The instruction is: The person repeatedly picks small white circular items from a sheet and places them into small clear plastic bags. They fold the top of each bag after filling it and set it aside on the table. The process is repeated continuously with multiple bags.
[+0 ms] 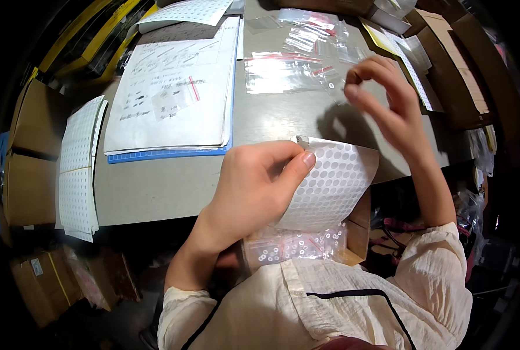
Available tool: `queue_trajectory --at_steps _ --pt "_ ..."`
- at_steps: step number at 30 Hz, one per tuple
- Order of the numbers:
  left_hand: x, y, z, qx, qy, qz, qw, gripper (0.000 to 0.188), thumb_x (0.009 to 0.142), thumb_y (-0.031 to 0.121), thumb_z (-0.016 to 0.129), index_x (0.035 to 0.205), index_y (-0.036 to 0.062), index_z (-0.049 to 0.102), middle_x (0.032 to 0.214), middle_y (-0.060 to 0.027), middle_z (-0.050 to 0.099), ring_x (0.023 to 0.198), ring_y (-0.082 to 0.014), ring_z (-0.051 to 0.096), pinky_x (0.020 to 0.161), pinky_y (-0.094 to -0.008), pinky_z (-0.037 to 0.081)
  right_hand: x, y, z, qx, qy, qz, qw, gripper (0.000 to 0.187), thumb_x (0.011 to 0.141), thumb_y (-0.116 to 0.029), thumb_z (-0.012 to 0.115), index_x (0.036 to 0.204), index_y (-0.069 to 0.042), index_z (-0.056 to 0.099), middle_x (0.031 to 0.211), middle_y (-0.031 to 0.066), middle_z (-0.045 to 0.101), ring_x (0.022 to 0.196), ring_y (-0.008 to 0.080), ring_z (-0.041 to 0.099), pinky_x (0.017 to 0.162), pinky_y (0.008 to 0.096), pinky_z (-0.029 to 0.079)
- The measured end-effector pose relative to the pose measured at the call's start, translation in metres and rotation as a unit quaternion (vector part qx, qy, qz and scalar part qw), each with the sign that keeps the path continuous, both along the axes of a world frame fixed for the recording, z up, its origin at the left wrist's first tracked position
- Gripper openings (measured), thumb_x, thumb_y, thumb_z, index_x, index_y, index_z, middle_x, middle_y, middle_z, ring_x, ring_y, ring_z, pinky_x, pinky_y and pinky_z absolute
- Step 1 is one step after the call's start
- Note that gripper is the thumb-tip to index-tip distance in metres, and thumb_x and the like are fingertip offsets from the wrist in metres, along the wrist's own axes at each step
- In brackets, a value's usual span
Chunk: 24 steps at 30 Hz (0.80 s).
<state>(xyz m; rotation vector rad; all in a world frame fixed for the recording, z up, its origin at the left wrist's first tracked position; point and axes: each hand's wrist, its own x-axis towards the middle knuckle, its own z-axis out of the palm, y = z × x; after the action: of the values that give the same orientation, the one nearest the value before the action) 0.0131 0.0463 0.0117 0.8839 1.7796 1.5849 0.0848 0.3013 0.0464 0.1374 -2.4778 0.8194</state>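
Observation:
My left hand (260, 186) pinches the upper left corner of a white sheet of round grey stickers (335, 181) between thumb and forefinger. The sheet tilts over the table's near edge, and its bottom hides part of an open cardboard box (360, 233). Inside that box lie clear bags with small white rings (306, 245). My right hand (388, 102) is raised above the table, thumb and forefinger tips brought together; anything between them is too small to make out. Close to those fingertips are clear zip bags (283, 73) with red strips, one with a small white ring.
A stack of written papers (172, 87) lies on a blue board (172, 156), a small zip bag (175, 102) on top. Banded dotted sheets (76, 169) overhang the table's left edge. Cardboard boxes stand left (38, 116) and right (458, 64). More bags lie at the back.

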Motion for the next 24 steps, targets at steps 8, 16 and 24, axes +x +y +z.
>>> queue_trajectory --at_steps 8,16,24 --pt "-0.001 0.001 -0.001 0.019 0.009 -0.007 1.0 0.021 0.1 0.013 0.072 0.095 -0.0066 0.073 0.078 0.0023 0.066 0.073 -0.0039 0.054 0.064 -0.0223 0.043 -0.023 0.064 -0.041 0.085 -0.147 -0.092 0.981 0.025 0.088 -0.03 0.074 0.092 -0.006 0.072 0.112 0.0083 0.064 0.118 0.029 0.047 0.097 0.038 0.044" --pt "-0.008 -0.013 -0.001 0.182 0.118 0.003 0.976 0.009 0.084 0.0 0.071 0.09 -0.0049 0.075 0.077 -0.0155 0.071 0.065 -0.0197 0.065 0.062 -0.0295 0.05 -0.004 0.072 -0.004 0.068 -0.318 -0.095 0.941 0.051 0.085 -0.048 0.086 0.108 -0.007 0.067 0.104 0.0051 0.06 0.105 0.0222 0.05 0.089 0.0348 0.044" --pt "-0.007 -0.015 0.0 0.349 0.167 -0.058 0.92 0.02 0.063 0.004 0.067 0.078 -0.008 0.072 0.076 -0.0185 0.069 0.061 -0.0268 0.064 0.055 -0.0323 0.047 0.058 -0.004 0.019 0.098 -0.375 0.184 0.903 0.023 0.091 -0.029 0.08 0.093 -0.008 0.071 0.088 0.0062 0.068 0.093 0.0254 0.059 0.097 0.0399 0.039"
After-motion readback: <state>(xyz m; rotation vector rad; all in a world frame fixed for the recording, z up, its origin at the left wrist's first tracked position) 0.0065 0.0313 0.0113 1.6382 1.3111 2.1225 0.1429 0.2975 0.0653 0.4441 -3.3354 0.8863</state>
